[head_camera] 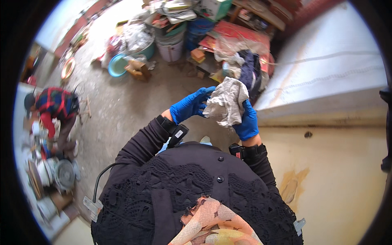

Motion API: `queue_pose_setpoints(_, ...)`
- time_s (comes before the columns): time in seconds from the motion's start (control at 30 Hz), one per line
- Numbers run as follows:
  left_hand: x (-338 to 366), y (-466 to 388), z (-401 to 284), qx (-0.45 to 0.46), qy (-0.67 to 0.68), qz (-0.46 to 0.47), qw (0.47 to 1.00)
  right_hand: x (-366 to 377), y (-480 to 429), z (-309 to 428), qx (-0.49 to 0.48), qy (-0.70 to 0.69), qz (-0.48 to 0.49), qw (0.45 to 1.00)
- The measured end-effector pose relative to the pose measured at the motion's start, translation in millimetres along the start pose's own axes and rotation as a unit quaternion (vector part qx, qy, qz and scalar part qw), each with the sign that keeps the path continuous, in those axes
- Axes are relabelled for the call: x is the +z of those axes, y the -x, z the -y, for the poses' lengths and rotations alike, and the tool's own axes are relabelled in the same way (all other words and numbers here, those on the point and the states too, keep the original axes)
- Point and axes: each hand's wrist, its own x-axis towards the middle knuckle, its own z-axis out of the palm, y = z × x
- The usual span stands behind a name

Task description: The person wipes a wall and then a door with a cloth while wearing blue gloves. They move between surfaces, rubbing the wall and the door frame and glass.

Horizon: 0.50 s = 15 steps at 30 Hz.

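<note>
A crumpled grey-white cloth (227, 99) hangs in front of my body, above the concrete floor. My right hand (248, 121), in a blue glove, grips it along its lower right side. My left hand (190, 104), also blue-gloved, is at the cloth's left edge with its fingers apart and curved. Whether those fingertips touch the cloth is hard to tell. Just beyond the cloth, a dark blue garment (248, 69) lies on a heap of fabric and plastic.
Ahead stand a light-blue basin (117, 65), a cardboard box (138, 69) and stacked buckets (170, 46). A wall (330, 159) runs close on my right. At far left a person (58, 105) bends over near an electric fan (65, 174).
</note>
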Motion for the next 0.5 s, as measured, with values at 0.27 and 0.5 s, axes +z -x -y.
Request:
queue_pose_setpoints(0.27,-14.3,63.5,11.7,0.233,-0.095,-0.273,0.929,45.2,-38.6,-56.2,0.167,0.221,0.112,0.954)
queue_pose_setpoints(0.5,-62.6,163.4,-11.9,0.318,-0.149,-0.344,0.871,104.4,-78.6,-154.9,0.139,0.346,0.173,0.911)
